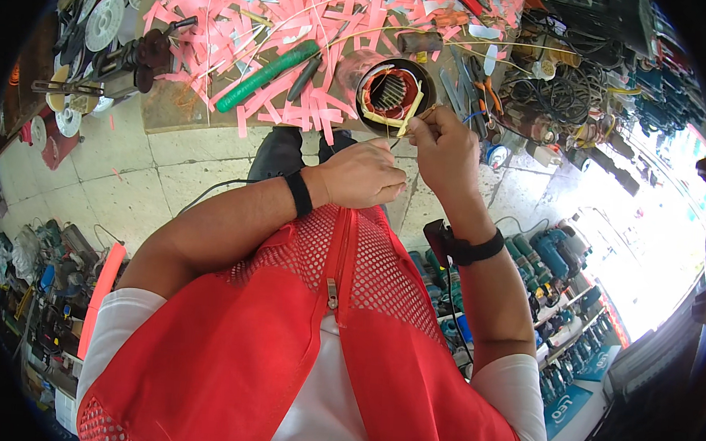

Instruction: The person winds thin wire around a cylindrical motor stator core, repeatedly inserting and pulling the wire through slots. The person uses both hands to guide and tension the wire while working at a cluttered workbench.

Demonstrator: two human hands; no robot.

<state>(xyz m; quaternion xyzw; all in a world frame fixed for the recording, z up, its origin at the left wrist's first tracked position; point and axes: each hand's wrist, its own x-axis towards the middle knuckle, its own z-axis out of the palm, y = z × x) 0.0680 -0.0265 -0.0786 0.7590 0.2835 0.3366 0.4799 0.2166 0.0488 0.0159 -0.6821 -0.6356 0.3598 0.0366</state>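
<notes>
On the bench's front edge lies a motor stator (425, 83) in a round metal housing, its open end facing me. A slotted core shows inside, ringed by reddish windings (372, 85) and pale yellow insulating sleeving (416, 104). At the lower right rim my right hand (447, 144) pinches thin wire leads by the end of the sleeving. My left hand (361, 173) is just below the housing with its fingers curled. A fine wire runs close to its fingertips; whether they grip it is hidden.
Pink insulation paper strips (219, 28) cover much of the bench, with a green rod (269, 75) on them. Orange-handled pliers (490, 95) and blades lie right of the stator. A clamp-like metal tool (140, 59) and wire spools (104, 23) are left; coiled cables (569, 91) sit right.
</notes>
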